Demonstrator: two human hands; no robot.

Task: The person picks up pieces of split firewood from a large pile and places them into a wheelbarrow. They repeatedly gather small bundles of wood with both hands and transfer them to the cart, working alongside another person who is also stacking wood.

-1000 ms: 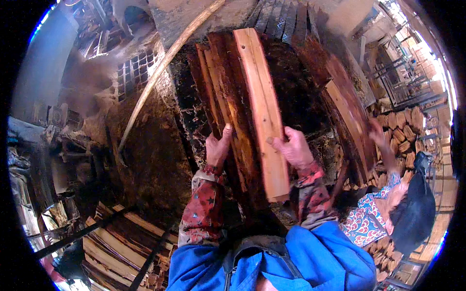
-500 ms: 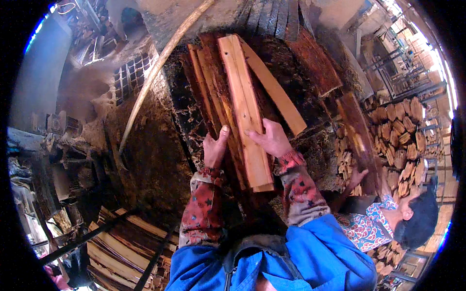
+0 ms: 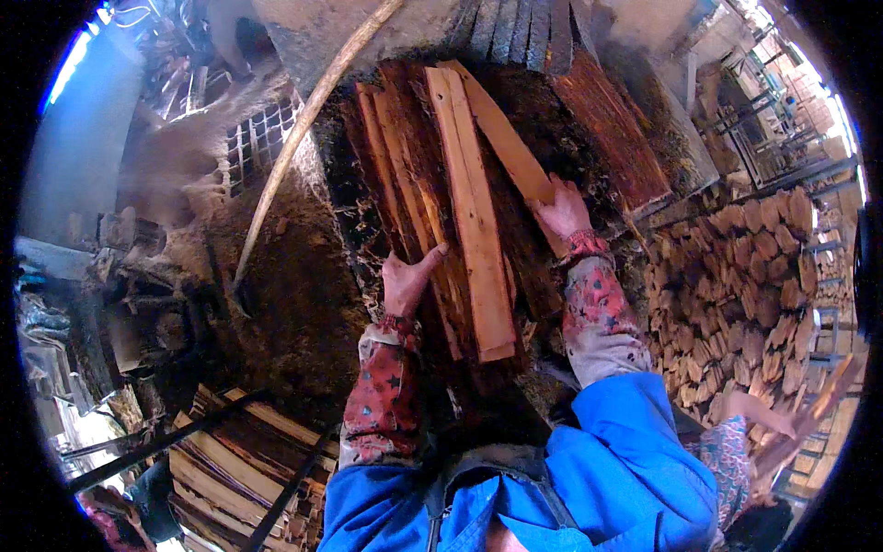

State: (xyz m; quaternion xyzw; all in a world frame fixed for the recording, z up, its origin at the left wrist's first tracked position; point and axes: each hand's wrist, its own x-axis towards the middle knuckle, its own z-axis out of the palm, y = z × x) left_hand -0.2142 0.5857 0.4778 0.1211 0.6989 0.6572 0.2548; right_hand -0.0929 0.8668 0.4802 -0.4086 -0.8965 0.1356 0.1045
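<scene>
My left hand [image 3: 410, 283] grips the left side of a bundle of dark, bark-edged wood strips [image 3: 397, 175], thumb laid across the top and fingers partly hidden. To the right of the thumb lies a long pale plank [image 3: 471, 207] with reddish edges, touched by neither hand. My right hand [image 3: 563, 210] is closed over the near part of a second pale board [image 3: 499, 126], which slants down to the right from beside the plank's far end. Dark bark pieces show under and between these boards.
A wide brown slab [image 3: 612, 138] lies far right. Split wood is stacked [image 3: 736, 285] at the right, where a co-worker's arm [image 3: 759, 411] holds a long piece. A curved pole [image 3: 303, 129] stands left. Boards [image 3: 230, 469] lie behind dark bars at lower left.
My right hand has left the pale plank and moved right onto the slanting board. That board's near end has shifted left. My left hand stays put. The co-worker has carried a slab rightward.
</scene>
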